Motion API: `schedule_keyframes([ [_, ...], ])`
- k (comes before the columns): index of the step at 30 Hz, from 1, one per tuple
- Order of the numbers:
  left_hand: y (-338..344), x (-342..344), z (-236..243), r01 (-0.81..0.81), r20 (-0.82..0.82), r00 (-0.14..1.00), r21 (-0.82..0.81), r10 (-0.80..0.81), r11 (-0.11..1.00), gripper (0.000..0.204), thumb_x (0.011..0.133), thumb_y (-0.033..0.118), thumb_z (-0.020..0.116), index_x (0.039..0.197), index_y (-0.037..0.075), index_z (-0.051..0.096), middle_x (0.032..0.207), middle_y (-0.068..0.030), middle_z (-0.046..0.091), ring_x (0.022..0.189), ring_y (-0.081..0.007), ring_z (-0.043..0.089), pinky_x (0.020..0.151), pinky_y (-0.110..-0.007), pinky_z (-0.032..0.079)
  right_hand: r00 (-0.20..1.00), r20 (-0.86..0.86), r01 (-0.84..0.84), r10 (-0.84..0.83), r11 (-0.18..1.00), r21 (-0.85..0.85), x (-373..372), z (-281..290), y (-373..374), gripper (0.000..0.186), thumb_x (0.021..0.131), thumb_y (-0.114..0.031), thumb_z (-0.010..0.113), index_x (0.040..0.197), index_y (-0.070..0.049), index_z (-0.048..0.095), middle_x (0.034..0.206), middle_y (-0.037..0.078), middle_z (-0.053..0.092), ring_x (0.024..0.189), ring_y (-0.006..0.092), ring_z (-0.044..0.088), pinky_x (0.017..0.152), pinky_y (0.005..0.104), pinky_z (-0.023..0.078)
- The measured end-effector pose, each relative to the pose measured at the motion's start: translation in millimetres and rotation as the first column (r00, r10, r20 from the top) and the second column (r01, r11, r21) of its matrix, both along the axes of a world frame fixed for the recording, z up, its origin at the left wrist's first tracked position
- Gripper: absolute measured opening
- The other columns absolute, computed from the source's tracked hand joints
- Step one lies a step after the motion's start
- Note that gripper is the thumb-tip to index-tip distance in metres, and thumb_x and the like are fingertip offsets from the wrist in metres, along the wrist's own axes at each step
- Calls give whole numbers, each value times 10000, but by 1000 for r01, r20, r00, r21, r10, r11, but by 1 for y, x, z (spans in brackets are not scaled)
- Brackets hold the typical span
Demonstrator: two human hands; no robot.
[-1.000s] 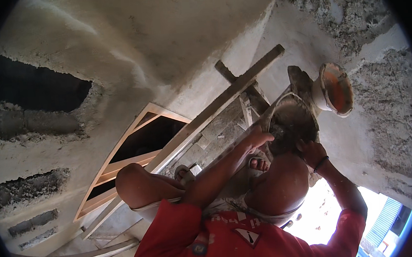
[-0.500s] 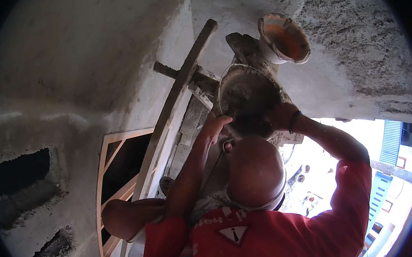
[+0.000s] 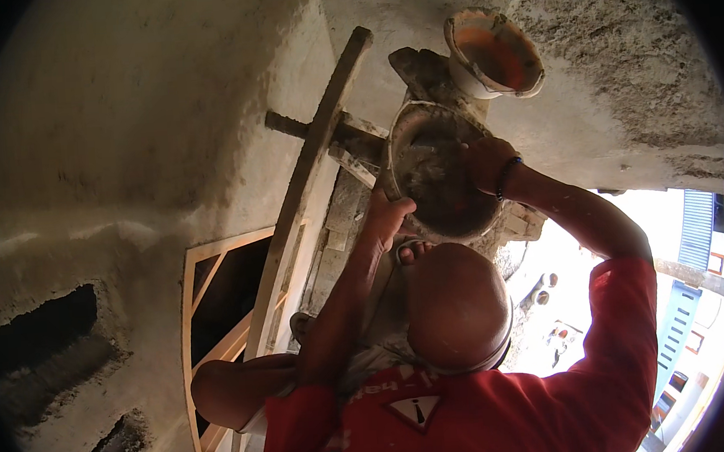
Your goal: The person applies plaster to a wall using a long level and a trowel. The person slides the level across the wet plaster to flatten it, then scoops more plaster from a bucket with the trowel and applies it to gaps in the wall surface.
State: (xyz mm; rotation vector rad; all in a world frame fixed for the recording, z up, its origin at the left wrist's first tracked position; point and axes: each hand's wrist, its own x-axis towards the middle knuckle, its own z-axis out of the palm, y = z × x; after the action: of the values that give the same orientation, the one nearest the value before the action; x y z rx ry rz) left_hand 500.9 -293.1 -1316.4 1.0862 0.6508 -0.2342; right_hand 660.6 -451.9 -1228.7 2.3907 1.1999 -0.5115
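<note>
Head view: scooping or stirring step, I'd guess

Left hand (image 3: 388, 217) pinches the rim of the big bucket (image 3: 410, 130), just past the right knee (image 3: 456, 303); right hand (image 3: 489, 165) is curled inside, can't tell around what. Next move probably wants that rim steady. Count: two hands, two buckets (small bucket (image 3: 468, 81) beyond), one bracelet (image 3: 506, 177).
</note>
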Motion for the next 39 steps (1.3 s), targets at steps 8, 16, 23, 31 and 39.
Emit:
schedule_keyframes([
  [8,-2,13,12,27,-40,999,17,-27,999,535,718,72,616,1232,58,469,921,-57,547,789,-179,597,446,-362,573,950,-149,-268,275,961,66,-6,0,-4,220,875,-210,533,954,-56,669,798,138,683,762,286,681,665,417,539],
  [16,9,0,-24,-40,28,999,-190,47,981,644,709,52,616,1326,62,434,982,-98,586,808,-197,607,500,-359,568,892,-316,-320,323,945,63,-29,12,-30,342,877,-242,554,1154,-46,602,764,141,635,689,291,644,605,425,520],
  [23,-7,16,-12,-86,-47,995,39,88,995,727,681,1,616,1375,61,411,971,-85,563,848,-209,566,594,-354,512,984,95,-154,151,988,23,-2,39,10,228,884,-199,529,1027,-66,647,836,150,647,861,287,643,716,406,517],
  [31,-21,16,1,-306,-39,947,184,318,934,411,673,80,635,1062,-26,556,749,-59,542,666,-177,537,512,-333,450,988,-150,-46,-38,856,-515,-8,23,44,359,875,-226,517,1184,-85,634,1171,91,649,1155,259,574,976,404,440],
  [39,-23,18,-21,-193,12,981,48,192,980,616,655,-4,575,1263,37,478,896,-56,538,754,-167,525,559,-321,465,781,-523,-15,342,847,532,36,-25,35,436,813,-201,589,1240,-107,581,1326,116,493,1237,264,456,1056,375,345],
])
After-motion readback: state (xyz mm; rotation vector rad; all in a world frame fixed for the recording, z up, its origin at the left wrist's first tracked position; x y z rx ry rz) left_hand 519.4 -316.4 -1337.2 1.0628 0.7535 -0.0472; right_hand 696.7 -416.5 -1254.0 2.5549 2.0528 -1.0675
